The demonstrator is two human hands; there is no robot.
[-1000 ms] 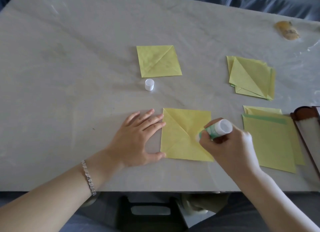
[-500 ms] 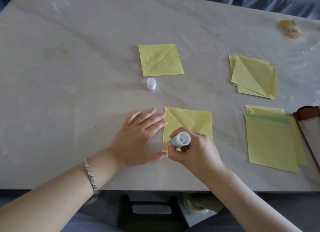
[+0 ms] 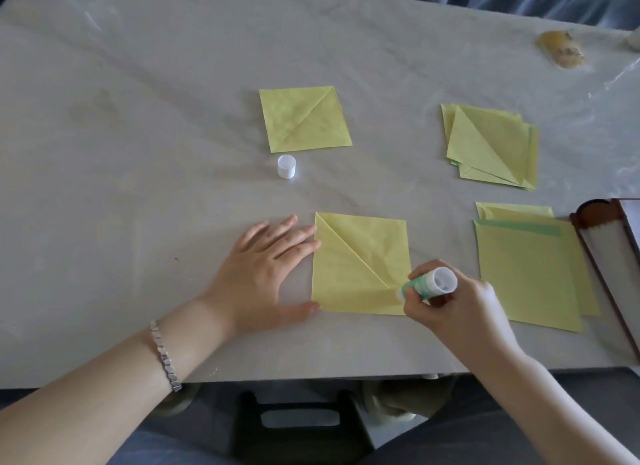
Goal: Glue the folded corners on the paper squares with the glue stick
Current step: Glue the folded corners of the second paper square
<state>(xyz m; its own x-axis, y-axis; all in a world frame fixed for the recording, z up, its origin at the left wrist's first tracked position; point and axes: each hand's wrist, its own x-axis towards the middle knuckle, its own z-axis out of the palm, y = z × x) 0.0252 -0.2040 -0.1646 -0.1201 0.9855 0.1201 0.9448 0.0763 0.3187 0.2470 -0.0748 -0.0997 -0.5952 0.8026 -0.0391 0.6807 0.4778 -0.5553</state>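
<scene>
Touching left edge of paper square [image 3: 360, 267] with spread left hand [image 3: 266, 274]; gripping glue stick [image 3: 429, 284] in right hand [image 3: 460, 308], tip on near-right corner.

I wore a silver bracelet [image 3: 165, 355] of small chunky links around my left wrist [image 3: 180, 336]. Both my forearms [image 3: 86, 398] were bare, and dark blue-grey cloth [image 3: 162, 445] covered my lap.

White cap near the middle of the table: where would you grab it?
Pinch the white cap across its round side wall, from above. It stands upright on the table, apart from the folded square beyond it, leaving room either side.
</scene>
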